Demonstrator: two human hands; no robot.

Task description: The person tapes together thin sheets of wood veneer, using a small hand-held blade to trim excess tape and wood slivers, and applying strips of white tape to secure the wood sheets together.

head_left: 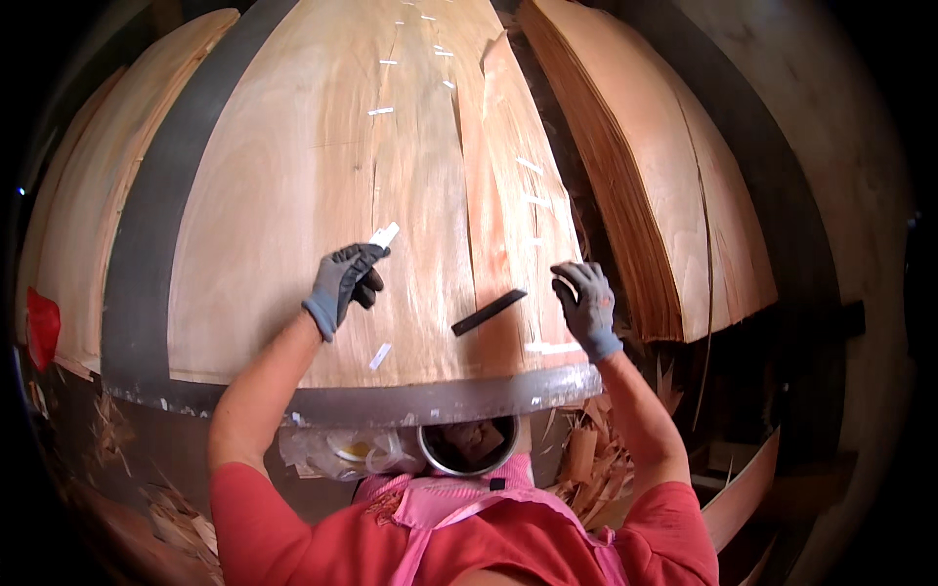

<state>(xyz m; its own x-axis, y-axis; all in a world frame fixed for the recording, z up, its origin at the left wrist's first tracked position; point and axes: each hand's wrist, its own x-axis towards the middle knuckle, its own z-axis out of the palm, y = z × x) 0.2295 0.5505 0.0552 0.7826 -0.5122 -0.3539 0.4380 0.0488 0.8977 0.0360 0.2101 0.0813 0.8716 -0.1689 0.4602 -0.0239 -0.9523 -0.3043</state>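
My left hand [348,280], in a grey and black glove, pinches a short white tape strip [385,235] above the wood veneer sheet [264,244]. My right hand [587,305], gloved the same way, is over the sheet's right edge with its fingers bent and apart; nothing shows in it. Between the hands a flat black bar [489,313] lies slantwise on the veneer. Splits run lengthwise through the sheet, and several white tape pieces [381,111] cross or lie near them. A raised, torn flap of veneer [496,146] overlaps on the right.
A thick veneer stack [635,166] stands to the right, another stack [147,127] to the left. A red cloth-like item [42,330] hangs far left. Below the table's front edge [440,398] are a round metal container [469,467], a clear plastic bag [342,452] and wood scraps [586,444].
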